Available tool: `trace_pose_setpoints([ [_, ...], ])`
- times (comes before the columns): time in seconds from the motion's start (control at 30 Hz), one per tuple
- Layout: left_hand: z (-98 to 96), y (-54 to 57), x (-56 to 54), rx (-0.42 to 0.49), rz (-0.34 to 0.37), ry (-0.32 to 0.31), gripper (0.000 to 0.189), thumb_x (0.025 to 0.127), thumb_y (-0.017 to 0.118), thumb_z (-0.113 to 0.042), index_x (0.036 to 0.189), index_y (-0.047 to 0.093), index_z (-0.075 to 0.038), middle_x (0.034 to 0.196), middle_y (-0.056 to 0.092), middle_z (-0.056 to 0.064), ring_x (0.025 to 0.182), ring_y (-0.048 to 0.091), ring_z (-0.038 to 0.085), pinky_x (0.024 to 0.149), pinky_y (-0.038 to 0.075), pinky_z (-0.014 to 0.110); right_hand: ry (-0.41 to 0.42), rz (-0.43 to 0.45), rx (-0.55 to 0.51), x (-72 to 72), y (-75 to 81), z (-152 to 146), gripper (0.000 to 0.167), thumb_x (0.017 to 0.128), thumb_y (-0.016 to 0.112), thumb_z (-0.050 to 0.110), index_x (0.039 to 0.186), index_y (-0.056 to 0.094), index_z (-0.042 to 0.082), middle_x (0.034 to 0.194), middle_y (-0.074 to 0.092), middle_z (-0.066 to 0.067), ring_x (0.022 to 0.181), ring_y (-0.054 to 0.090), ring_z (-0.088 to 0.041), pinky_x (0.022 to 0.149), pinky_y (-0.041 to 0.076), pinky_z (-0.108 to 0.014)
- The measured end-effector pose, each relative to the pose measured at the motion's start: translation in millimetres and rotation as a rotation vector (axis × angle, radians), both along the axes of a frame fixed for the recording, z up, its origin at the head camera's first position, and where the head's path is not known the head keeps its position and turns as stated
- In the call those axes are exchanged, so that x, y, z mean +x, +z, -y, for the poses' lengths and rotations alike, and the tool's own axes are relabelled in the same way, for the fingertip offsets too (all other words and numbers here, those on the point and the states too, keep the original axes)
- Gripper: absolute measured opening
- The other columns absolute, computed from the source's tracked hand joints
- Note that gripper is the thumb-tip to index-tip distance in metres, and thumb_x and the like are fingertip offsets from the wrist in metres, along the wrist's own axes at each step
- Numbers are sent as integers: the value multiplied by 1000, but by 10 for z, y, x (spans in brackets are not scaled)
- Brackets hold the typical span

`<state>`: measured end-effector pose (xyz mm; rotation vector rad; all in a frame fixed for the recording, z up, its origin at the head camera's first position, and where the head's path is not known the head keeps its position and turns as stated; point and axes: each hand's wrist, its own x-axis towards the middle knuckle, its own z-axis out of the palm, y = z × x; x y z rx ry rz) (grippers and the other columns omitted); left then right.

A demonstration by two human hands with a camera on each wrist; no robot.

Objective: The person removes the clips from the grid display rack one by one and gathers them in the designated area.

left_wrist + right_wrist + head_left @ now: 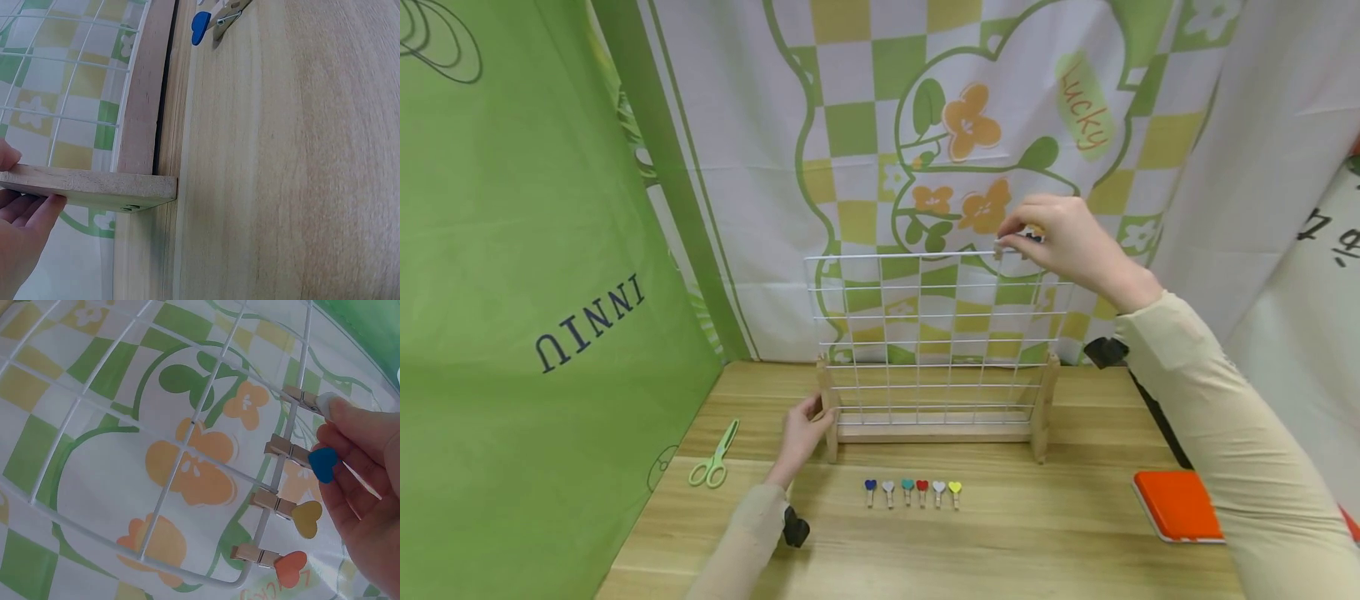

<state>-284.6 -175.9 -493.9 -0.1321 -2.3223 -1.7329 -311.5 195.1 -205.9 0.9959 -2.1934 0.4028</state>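
My right hand (1063, 237) pinches a small wooden clothespin (303, 397) with a white heart at the top wire of a white grid panel (917, 341). Beside it on that wire sit clothespins with a blue heart (323, 465), a yellow heart (307, 520) and an orange-red heart (291, 569). The blue one lies close to my fingers. The grid stands upright in a wooden base, whose left leg (831, 450) my left hand (801, 433) grips, thumb on one face and fingers on the other.
In front of the stand lies a row of several heart clothespins, among them a red one (922, 486) and a dark blue one (870, 485). Green scissors (717, 458) lie to the left. At the right is an orange-red flat case (1180, 506). Patterned cloth (737, 208) hangs behind.
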Motion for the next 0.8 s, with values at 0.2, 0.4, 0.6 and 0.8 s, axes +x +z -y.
trace_pose_setpoints([
  [0.2, 39, -203, -133, 6, 5, 13, 44, 89, 66, 4, 129, 54, 17, 126, 61, 34, 119, 62, 45, 101, 54, 49, 55, -49, -39, 9, -2, 1, 9, 79, 77, -5, 83, 74, 1, 82, 73, -10, 73, 65, -21, 63, 49, -15],
  [0.4, 8, -83, -51, 10, 8, 4, 42, 90, 64, 7, 129, 53, 19, 127, 59, 36, 121, 59, 48, 104, 52, 52, 53, -76, -101, 73, 4, -9, 6, 80, 78, -2, 83, 74, 3, 81, 73, -9, 72, 63, -16, 62, 40, -5],
  [0.6, -14, 129, 99, -15, 9, -15, 41, 90, 63, 7, 128, 53, 20, 126, 60, 37, 120, 60, 49, 102, 53, 51, 62, -59, -113, 191, -92, -45, 9, 81, 78, 0, 87, 75, 4, 83, 72, -6, 74, 59, -8, 61, 42, -9],
  [0.8, 17, -53, -30, -23, 0, -5, 43, 90, 63, 5, 129, 53, 19, 127, 59, 37, 120, 60, 48, 101, 54, 50, 120, -28, -120, 290, -370, -57, 15, 77, 79, -6, 87, 74, 5, 83, 72, -6, 73, 63, -14, 66, 44, -7],
])
